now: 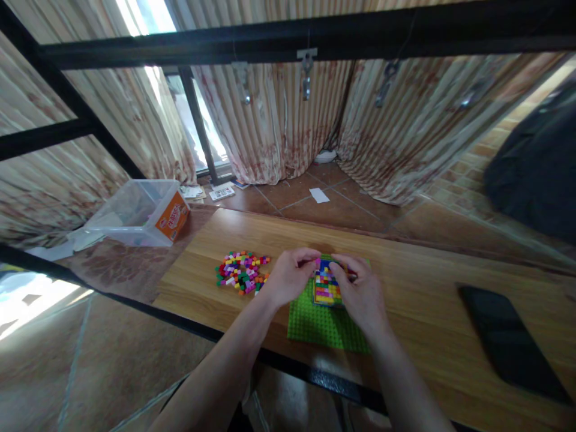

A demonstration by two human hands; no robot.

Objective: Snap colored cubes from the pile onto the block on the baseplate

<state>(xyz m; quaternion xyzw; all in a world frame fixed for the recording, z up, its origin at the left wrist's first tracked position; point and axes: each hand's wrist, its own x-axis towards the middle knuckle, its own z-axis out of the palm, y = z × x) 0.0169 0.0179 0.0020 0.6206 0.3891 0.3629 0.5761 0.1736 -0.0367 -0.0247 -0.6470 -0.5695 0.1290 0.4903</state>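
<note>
A green studded baseplate (pixel 306 327) lies on the wooden table, bearing a small rectangular build of colourful toy bricks (pixel 327 291) with a blue far part. My left hand (pixel 290 276) reaches in from the left, thumb and forefinger pinched together at the build's far left corner. A small pink brick (pixel 317 263) shows at those fingertips. Curled over the build's right side is my right hand (pixel 362 294), with its thumb and fingers closed on the edge. Its fingers hide that side. Left of my left hand is a pile of loose, many-coloured small bricks (pixel 243 273).
A black phone-like slab (pixel 508 342) lies on the table (pixel 418 312) at the right. Beyond the table's left end stands a clear plastic bin (pixel 139 210) with an orange label. A black metal bar (pixel 288 42) crosses above, with clips hanging from it.
</note>
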